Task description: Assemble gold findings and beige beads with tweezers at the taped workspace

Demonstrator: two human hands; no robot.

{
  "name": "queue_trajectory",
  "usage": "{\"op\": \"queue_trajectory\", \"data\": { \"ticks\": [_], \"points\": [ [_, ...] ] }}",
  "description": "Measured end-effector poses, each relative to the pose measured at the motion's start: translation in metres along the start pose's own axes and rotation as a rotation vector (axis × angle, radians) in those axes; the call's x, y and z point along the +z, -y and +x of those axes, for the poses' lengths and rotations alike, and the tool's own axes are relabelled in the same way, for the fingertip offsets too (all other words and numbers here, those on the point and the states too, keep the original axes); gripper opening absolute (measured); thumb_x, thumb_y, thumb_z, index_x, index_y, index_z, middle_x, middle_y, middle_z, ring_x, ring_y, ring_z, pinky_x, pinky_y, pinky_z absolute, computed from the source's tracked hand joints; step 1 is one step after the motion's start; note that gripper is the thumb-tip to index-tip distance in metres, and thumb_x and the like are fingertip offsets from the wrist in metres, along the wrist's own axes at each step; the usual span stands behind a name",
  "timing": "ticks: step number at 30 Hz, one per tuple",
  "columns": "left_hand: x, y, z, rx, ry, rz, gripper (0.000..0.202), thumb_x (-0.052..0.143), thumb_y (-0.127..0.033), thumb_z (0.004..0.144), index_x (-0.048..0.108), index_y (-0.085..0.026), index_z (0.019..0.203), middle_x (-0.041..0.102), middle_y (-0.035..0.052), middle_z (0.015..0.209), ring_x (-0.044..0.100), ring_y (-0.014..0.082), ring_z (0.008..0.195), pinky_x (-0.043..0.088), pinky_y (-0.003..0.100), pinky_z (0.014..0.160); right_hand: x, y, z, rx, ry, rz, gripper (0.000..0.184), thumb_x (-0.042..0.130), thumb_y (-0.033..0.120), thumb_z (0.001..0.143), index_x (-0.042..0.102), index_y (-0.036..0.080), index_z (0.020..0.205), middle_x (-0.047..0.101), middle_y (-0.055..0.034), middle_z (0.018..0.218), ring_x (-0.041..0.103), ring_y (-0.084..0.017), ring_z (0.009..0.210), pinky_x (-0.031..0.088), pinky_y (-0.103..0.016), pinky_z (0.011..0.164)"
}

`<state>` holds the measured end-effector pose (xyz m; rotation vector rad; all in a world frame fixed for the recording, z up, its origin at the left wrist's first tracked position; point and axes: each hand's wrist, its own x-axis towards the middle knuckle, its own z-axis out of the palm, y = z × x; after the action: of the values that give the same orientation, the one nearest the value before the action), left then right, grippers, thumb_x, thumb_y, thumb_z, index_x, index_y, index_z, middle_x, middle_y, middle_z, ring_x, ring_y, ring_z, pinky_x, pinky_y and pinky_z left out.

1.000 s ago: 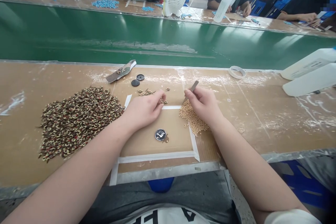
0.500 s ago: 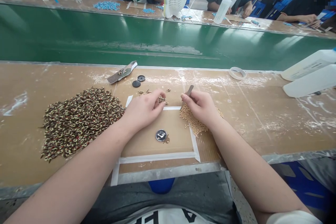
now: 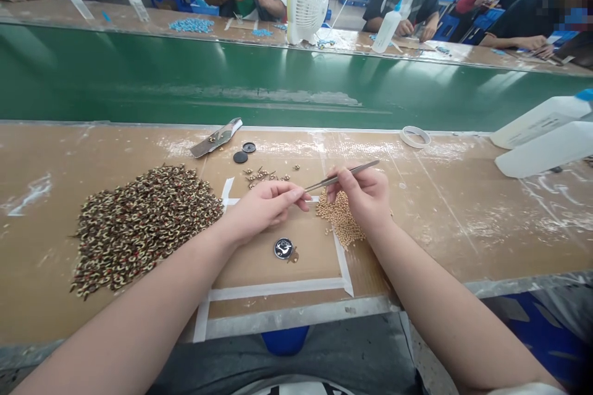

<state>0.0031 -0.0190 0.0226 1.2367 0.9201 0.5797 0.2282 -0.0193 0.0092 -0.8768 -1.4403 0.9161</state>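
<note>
Right hand (image 3: pixel 365 197) has its grip closed on a pair of tweezers (image 3: pixel 343 177), thumb and forefinger pinching the shaft near its middle. The tweezers lie almost level, back end up and to the right, tips pointing left. The wrist hovers over a pile of beige beads (image 3: pixel 340 225), with the forearm coming in from the lower right.

Left hand (image 3: pixel 262 207) lies palm down, its thumb and forefinger stretched out and pressed together. Those fingertips meet the tweezer tips. Whether anything is caught between them is too small to tell. The left forearm crosses the tabletop (image 3: pixel 463 210) from the lower left.

Both hands meet above the far edge of a white tape frame (image 3: pixel 278 289). Inside the frame lies a round black badge (image 3: pixel 283 248). A large heap of brown-and-cream pieces (image 3: pixel 143 222) sits to the left, and small metal bits (image 3: pixel 264 174) lie scattered just beyond the hands. Further back are two black discs (image 3: pixel 244 152), a metal blade (image 3: pixel 217 137) and a tape roll (image 3: pixel 416 136). Beyond a green belt (image 3: pixel 278 86), other people work at their own bench.
</note>
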Motion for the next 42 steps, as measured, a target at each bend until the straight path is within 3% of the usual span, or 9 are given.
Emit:
{"op": "queue_trajectory", "data": {
  "ticks": [3, 9, 14, 30, 36, 42],
  "points": [
    [0.001, 0.0043, 0.0012, 0.006, 0.032, -0.11, 0.032, 0.063, -0.045, 0.099, 0.073, -0.015, 0.106, 0.072, 0.0082, 0.101, 0.034, 0.0014, 0.045, 0.022, 0.02, 0.043, 0.0, -0.0014, -0.0008, 0.003, 0.018, 0.007, 0.026, 0.069, 0.043, 0.099, 0.076, 0.021, 0.087, 0.072, -0.0006, 0.067, 0.068, -0.014, 0.052, 0.056, -0.03, 0.051],
    [0.0002, 0.0084, 0.0032, -0.033, 0.04, -0.247, 0.027, 0.067, -0.039, 0.098, 0.07, -0.013, 0.096, 0.068, 0.0043, 0.091, 0.033, -0.0003, 0.042, 0.019, 0.018, 0.041, 0.0021, -0.0003, -0.0022, -0.014, 0.042, 0.01, 0.023, 0.069, 0.04, 0.099, 0.077, 0.02, 0.088, 0.073, -0.0008, 0.069, 0.069, -0.014, 0.052, 0.056, -0.03, 0.05],
    [-0.0035, 0.0088, 0.0034, -0.052, 0.099, -0.328, 0.023, 0.067, -0.037, 0.098, 0.068, -0.014, 0.095, 0.066, 0.0025, 0.091, 0.031, -0.001, 0.042, 0.018, 0.017, 0.041, 0.0021, -0.0011, -0.0008, 0.035, -0.016, 0.036, 0.027, 0.069, 0.046, 0.099, 0.076, 0.021, 0.09, 0.072, -0.0004, 0.068, 0.068, -0.013, 0.052, 0.057, -0.03, 0.051],
    [-0.0025, 0.0067, -0.0015, -0.049, 0.192, -0.293, 0.023, 0.062, -0.039, 0.102, 0.066, -0.016, 0.099, 0.063, 0.0018, 0.091, 0.032, 0.0008, 0.046, 0.022, 0.017, 0.042, 0.0011, -0.007, 0.002, 0.127, 0.013, 0.224, 0.025, 0.068, 0.043, 0.1, 0.074, 0.022, 0.087, 0.07, 0.001, 0.065, 0.064, -0.011, 0.048, 0.054, -0.028, 0.048],
    [-0.0028, 0.0029, 0.0003, -0.098, 0.188, -0.33, 0.02, 0.06, -0.034, 0.101, 0.062, -0.017, 0.09, 0.065, 0.0026, 0.088, 0.03, 0.0015, 0.045, 0.018, 0.015, 0.04, 0.0001, -0.0073, 0.003, 0.171, 0.0, 0.198, 0.031, 0.068, 0.051, 0.098, 0.073, 0.022, 0.087, 0.068, 0.0012, 0.064, 0.063, -0.011, 0.048, 0.054, -0.028, 0.048],
    [-0.0081, 0.0042, 0.0024, -0.143, 0.198, -0.431, 0.021, 0.059, -0.025, 0.094, 0.053, -0.016, 0.075, 0.057, -0.0003, 0.076, 0.024, 0.0018, 0.045, 0.015, 0.014, 0.039, 0.002, -0.0052, 0.0024, 0.175, 0.034, 0.239, 0.031, 0.069, 0.051, 0.097, 0.073, 0.021, 0.088, 0.068, 0.0021, 0.063, 0.063, -0.01, 0.047, 0.054, -0.027, 0.048]
  ]
}}
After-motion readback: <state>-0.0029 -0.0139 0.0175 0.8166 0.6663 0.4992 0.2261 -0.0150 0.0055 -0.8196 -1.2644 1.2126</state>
